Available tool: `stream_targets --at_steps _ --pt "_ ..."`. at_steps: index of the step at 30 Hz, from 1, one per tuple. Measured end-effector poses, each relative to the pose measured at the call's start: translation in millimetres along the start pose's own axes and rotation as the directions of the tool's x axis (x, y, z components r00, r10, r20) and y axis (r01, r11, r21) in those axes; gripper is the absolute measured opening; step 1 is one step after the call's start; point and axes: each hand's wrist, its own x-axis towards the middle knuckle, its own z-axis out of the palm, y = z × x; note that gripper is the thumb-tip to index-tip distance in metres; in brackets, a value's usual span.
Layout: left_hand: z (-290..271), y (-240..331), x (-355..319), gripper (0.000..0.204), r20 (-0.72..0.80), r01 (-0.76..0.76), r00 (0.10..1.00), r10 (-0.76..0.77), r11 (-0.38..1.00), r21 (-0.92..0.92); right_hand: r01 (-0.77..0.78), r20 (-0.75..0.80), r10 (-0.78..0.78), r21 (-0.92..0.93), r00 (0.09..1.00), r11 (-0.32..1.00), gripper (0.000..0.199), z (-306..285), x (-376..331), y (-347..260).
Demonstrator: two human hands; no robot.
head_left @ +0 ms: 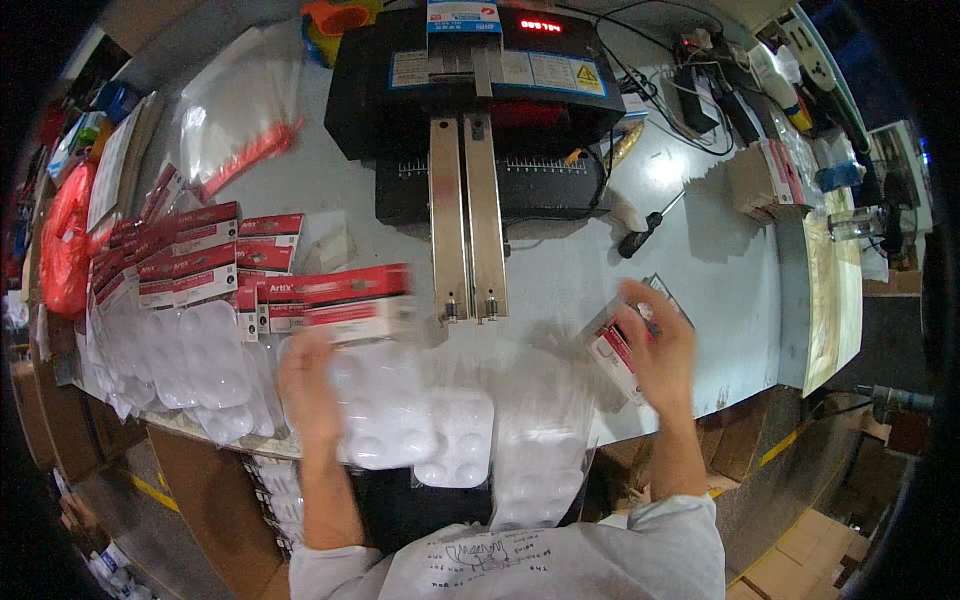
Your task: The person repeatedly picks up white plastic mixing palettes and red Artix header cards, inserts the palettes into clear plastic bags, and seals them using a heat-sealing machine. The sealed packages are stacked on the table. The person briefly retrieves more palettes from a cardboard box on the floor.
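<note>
My left hand point(312, 388), smeared by motion, is closed on the left edge of a bagged white paint palette point(385, 405) with a red and white header card point(358, 292). A second bagged palette point(458, 445) lies beside it, and another clear bag with a white palette point(540, 470) hangs over the table's front edge. On the right, my right hand point(660, 355) grips red and white header cards point(618, 360) near the tabletop; how many is hidden. Left of my left hand lies a pile of carded palettes point(195, 350).
A black machine point(370, 90) with two metal rails point(448, 220) stands at the back centre. A screwdriver point(645, 232) lies to its right. Clear bags point(235, 100) lie back left; a stack of cards point(765, 180) stands back right. Cables point(650, 90) trail behind.
</note>
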Motion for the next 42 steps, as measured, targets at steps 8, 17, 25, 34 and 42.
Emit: stream_targets --at_steps 8,17,25,34,42 --pt "24.2 9.6 -80.8 0.023 0.528 -0.666 0.709 0.467 0.691 0.283 0.051 -0.033 -0.083 -0.554 0.996 0.831 0.104 -13.8 -28.9 67.7" --pt "41.7 -3.0 -101.4 0.021 0.546 -0.345 0.77 0.33 0.935 -0.079 -0.155 -0.081 0.144 -0.135 0.986 0.979 0.049 -32.7 -15.8 23.5" --pt "19.9 4.9 -103.1 0.025 0.515 -0.6 0.729 0.452 0.783 0.162 -0.157 0.113 0.136 0.207 0.984 0.966 0.04 -27.5 -20.0 -13.3" --pt "14.2 3.0 -118.2 0.012 0.715 0.209 0.687 0.133 0.906 -0.369 -0.144 0.136 0.087 0.488 0.987 0.861 0.058 -33.0 -29.4 -32.3" --pt "11.0 17.1 -109.3 0.014 0.735 0.203 0.677 -0.042 0.97 -0.132 0.018 0.636 -0.094 0.124 0.766 0.992 0.039 -16.1 -29.0 -74.1"
